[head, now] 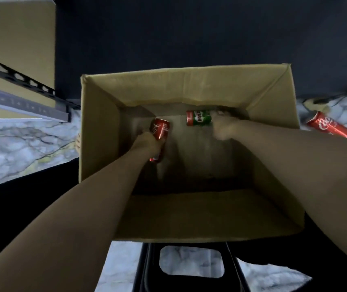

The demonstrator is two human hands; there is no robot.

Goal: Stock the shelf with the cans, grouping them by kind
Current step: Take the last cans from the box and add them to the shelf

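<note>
Both your arms go down into the open cardboard box point(189, 89) that fills the middle of the frame. Your left hand point(145, 143), left of centre, is wrapped around a red cola can point(160, 128). The fingers curl round the can's body, and the can lies tilted, its upper end pointing toward the top of the frame and its lower end poking out under your wrist. So that grip is closed tight on the can, no gap to speak of.

Your right hand point(224, 125) is a bit higher and to the right, right up against the end of a green Milo can point(199, 118) that lies on its side near the box's far wall. The hand is blurry here. It's touching the can's right end, and the fingers look bent around it, but honestly I can't tell if you've really got it clamped or are just pressing against it.

Both cans sit low in the box, near the bottom, well apart from each other.

Outside the box, at the right edge of the frame, another red cola can point(329, 126) lies on its side on the marbled floor point(20, 144). In the upper left you can see the metal shelf point(20, 81) with its black perforated rail. At the bottom centre, a black stool point(147, 268) pokes out from under the box's near edge.
</note>
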